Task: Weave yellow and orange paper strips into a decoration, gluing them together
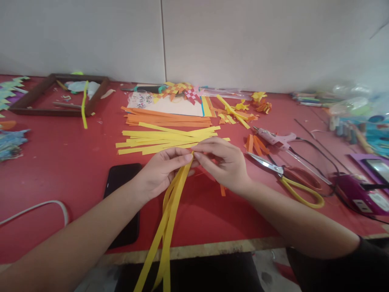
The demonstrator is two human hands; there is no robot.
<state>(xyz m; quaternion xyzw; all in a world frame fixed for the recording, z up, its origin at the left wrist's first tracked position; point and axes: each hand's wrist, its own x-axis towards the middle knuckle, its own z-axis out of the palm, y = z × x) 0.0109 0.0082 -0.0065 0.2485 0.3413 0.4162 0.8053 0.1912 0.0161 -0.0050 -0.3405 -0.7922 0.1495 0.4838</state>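
yellow strips (174,196) are pinched at their upper ends between the fingertips of the left hand (162,168) and right hand (227,162), and are hung below the fingers past the table's near edge (212,247). just beyond the fingers, loose yellow strips (152,140) are laid, with orange strips (167,119) farther off; scissors (278,170) are placed to the fingers' right, a black phone (122,175) to their left.
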